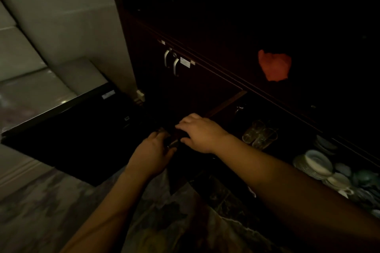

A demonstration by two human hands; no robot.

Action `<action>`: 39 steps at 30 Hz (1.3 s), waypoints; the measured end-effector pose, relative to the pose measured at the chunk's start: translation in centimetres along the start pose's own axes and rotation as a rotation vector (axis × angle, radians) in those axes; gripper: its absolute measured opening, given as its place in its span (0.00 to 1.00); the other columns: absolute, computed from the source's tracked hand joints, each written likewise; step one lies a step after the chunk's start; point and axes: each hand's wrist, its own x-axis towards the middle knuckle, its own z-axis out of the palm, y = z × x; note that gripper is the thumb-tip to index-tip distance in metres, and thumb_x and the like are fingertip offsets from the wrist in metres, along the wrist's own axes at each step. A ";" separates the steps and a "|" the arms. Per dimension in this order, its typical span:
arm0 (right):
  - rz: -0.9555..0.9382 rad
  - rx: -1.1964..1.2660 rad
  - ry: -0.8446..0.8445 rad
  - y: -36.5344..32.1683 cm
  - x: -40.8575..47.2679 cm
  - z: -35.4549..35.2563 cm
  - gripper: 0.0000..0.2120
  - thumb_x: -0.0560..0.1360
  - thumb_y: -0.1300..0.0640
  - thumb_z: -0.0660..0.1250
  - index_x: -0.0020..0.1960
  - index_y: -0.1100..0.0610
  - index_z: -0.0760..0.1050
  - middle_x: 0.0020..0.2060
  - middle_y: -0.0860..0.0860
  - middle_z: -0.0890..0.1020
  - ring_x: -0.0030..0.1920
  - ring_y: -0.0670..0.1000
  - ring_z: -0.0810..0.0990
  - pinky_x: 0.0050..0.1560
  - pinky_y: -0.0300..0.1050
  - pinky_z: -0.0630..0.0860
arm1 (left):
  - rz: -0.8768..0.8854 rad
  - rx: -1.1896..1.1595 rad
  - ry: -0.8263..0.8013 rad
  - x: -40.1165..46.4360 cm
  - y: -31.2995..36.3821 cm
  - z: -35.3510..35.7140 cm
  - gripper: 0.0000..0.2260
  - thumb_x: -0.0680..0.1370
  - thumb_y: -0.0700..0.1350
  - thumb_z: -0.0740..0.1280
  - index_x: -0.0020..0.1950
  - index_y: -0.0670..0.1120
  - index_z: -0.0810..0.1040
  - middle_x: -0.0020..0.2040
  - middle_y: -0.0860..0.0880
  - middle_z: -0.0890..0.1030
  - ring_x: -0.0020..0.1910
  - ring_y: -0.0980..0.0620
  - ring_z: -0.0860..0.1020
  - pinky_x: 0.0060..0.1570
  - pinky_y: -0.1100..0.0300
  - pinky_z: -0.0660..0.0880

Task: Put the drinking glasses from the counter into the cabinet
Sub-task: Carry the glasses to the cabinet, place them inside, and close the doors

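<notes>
Bracing the dark cabinet door (178,162), left hand (151,151) and right hand (198,134) curl around its edge; glasses (259,135) already inside.

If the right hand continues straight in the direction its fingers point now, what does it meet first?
The right hand points up-left, towards the dark wooden closed cabinet door with white curved handles. It would probably meet that door first, though the dim picture leaves depth unclear.
</notes>
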 end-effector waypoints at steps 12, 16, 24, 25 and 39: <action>-0.026 -0.029 -0.038 2.2 -8.2 1.7 0.17 0.83 0.55 0.61 0.71 0.52 0.74 0.66 0.53 0.74 0.67 0.54 0.68 0.64 0.54 0.72 | 0.083 -0.129 0.089 -6.1 5.1 6.2 0.14 0.76 0.53 0.70 0.60 0.52 0.77 0.51 0.51 0.83 0.45 0.54 0.82 0.38 0.65 0.70; 0.034 0.018 0.003 5.1 -14.8 2.7 0.16 0.82 0.56 0.63 0.69 0.49 0.76 0.67 0.54 0.67 0.63 0.55 0.67 0.61 0.53 0.73 | 0.172 -0.158 0.045 -8.9 10.3 9.4 0.15 0.76 0.58 0.68 0.60 0.55 0.77 0.51 0.55 0.82 0.46 0.56 0.81 0.37 0.67 0.69; 0.346 0.168 0.049 10.9 -25.9 4.1 0.19 0.79 0.51 0.67 0.68 0.56 0.77 0.63 0.52 0.68 0.56 0.54 0.76 0.58 0.51 0.77 | 0.373 -0.161 -0.102 -9.8 20.9 16.1 0.23 0.75 0.56 0.67 0.69 0.51 0.73 0.61 0.50 0.75 0.58 0.50 0.77 0.55 0.57 0.75; 0.395 0.185 0.062 11.8 -26.9 4.2 0.19 0.79 0.54 0.67 0.69 0.56 0.76 0.65 0.52 0.68 0.58 0.55 0.76 0.60 0.51 0.77 | 0.355 -0.155 -0.113 -9.5 21.9 16.7 0.24 0.75 0.56 0.67 0.69 0.51 0.72 0.62 0.50 0.75 0.60 0.49 0.76 0.57 0.57 0.74; 0.720 0.409 0.423 19.4 -35.2 5.3 0.17 0.77 0.55 0.70 0.64 0.51 0.76 0.58 0.51 0.78 0.57 0.52 0.78 0.56 0.47 0.76 | 0.305 -0.114 -0.240 0.2 33.3 24.9 0.13 0.83 0.51 0.60 0.54 0.42 0.75 0.51 0.42 0.82 0.53 0.41 0.81 0.45 0.55 0.72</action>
